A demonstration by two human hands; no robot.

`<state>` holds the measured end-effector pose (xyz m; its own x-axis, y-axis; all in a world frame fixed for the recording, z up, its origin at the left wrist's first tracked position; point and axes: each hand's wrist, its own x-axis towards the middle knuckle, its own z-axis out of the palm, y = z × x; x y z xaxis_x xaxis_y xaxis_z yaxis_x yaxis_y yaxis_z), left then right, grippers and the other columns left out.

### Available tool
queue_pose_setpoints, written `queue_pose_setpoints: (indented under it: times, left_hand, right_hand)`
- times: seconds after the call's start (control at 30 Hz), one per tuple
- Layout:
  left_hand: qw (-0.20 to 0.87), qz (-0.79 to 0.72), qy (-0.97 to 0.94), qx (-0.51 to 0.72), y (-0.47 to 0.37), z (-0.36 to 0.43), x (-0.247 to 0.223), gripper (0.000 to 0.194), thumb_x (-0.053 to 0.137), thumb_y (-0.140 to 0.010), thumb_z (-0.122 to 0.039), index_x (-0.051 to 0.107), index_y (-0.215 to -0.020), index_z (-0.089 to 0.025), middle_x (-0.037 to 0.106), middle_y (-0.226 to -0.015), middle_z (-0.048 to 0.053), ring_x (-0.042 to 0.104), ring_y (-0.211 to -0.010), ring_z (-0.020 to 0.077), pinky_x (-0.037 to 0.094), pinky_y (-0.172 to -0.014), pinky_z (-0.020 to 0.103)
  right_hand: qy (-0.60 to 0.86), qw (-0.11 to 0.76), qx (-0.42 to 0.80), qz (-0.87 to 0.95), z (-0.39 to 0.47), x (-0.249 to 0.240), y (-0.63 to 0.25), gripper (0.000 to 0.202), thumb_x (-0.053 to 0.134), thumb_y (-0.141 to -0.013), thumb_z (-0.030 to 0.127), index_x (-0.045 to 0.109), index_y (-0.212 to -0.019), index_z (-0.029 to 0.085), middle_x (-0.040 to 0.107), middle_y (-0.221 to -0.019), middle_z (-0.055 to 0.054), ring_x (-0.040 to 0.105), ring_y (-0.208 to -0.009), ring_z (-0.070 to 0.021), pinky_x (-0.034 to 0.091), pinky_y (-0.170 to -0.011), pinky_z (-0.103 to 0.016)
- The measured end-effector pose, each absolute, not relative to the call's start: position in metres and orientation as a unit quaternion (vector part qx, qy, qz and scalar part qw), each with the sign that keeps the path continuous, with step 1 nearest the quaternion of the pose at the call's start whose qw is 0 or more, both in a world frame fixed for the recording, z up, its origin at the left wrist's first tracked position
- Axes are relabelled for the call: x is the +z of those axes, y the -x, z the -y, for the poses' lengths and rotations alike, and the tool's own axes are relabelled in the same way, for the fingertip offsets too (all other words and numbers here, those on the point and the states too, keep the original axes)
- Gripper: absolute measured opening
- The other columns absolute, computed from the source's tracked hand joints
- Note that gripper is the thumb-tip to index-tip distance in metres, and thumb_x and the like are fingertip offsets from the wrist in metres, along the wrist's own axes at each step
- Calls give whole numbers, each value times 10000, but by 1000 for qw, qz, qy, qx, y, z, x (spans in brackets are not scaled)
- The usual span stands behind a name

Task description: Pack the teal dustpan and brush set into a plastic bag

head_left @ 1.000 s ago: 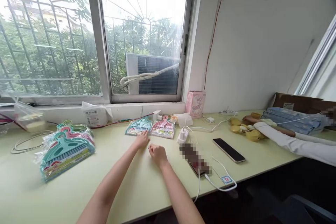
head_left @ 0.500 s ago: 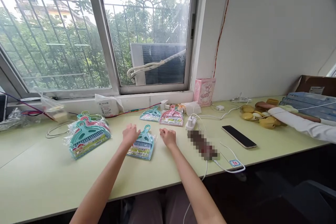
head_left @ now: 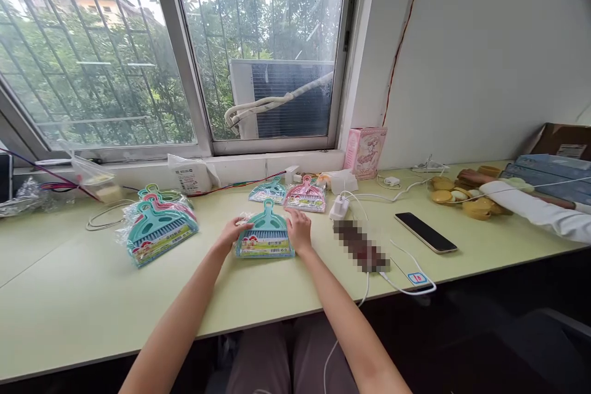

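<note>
Surface (head_left: 69,314): long, pale green, runs along under the window.
Window (head_left: 184,43): big, with a grey frame and metal bars outside.
Outside: green trees, a building far off, and a grey air unit (head_left: 281,98) with pipes.
Wall (head_left: 484,55): plain white, with a thin red wire (head_left: 401,43) going up it.
Light: bright daylight.

both forearms are showing bare from the lower edge of the view right up to the wrists, with no sleeve covering either one. the left hand (head_left: 229,235) and the right hand (head_left: 299,231) are wearing no gloves, and no ring, watch or bracelet is showing on them. below the table edge, the person's lap is showing in trousers of a dull greyish mauve cloth, lying in shadow, with a thin white cable hanging down in front of them.
</note>
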<state>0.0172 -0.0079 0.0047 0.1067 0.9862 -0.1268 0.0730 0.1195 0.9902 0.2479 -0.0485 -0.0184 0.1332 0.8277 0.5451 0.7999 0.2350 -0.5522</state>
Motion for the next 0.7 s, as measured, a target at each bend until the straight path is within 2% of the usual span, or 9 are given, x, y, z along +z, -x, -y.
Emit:
queue_pose_setpoints:
  times: [0.07,0.13,0.27,0.4,0.5,0.6,0.7]
  left_hand:
    - [555,-500,-441,498,-27,10,1,522,835,-566,-321,606,-1008,-166,680,-700,27,673,-633,213,532,-583,304]
    - [565,-471,-412,537,-32,9,-3,465,803,-615,-309,615,-1013,-158,693,-729,38,682,-649,211,557,-606,317]
    - [590,-451,-404,534,-30,4,-13,340,762,-684,-308,632,-953,-145,709,-779,69,686,-674,206,574,-645,320]
    - [599,-445,-381,546,-33,1,-15,286,715,-751,-271,606,-991,-158,710,-821,66,690,-720,193,579,-708,333]
    - [610,-405,-378,567,-40,2,-13,259,696,-779,-231,592,-1009,-170,699,-825,33,673,-691,156,576,-695,306]
    - [636,-353,-386,568,-47,5,-12,264,677,-799,-194,591,-1049,-179,695,-849,15,659,-676,127,561,-656,254]
    - [653,-351,-384,550,-53,7,-15,277,673,-810,-190,585,-1073,-178,694,-856,19,659,-676,134,557,-658,263]
  right_hand:
    - [580,444,-25,683,54,-14,-247,313,401,-966,213,605,-1202,240,641,-1222,-77,538,-1160,-212,353,-1005,-380]
    - [522,418,-31,743,58,-13,-243,283,424,-974,255,623,-1175,243,646,-1200,-70,532,-1160,-209,365,-990,-368]
    - [461,313,9,830,59,-20,-234,267,546,-933,288,628,-1178,221,629,-1202,-79,547,-1131,-216,409,-935,-357]
    - [491,267,12,829,58,-23,-231,242,566,-925,282,633,-1147,213,633,-1125,-82,557,-1081,-224,416,-912,-368]
    - [490,266,-3,830,60,-22,-232,272,580,-916,299,611,-1173,217,603,-1188,-102,505,-1159,-245,403,-940,-386]
    - [471,276,-14,838,61,-20,-233,395,604,-899,324,541,-1278,231,531,-1327,-108,444,-1241,-258,378,-983,-403]
    - [474,273,-7,837,61,-19,-234,316,576,-916,348,577,-1204,221,543,-1300,-103,475,-1182,-246,379,-963,-388]
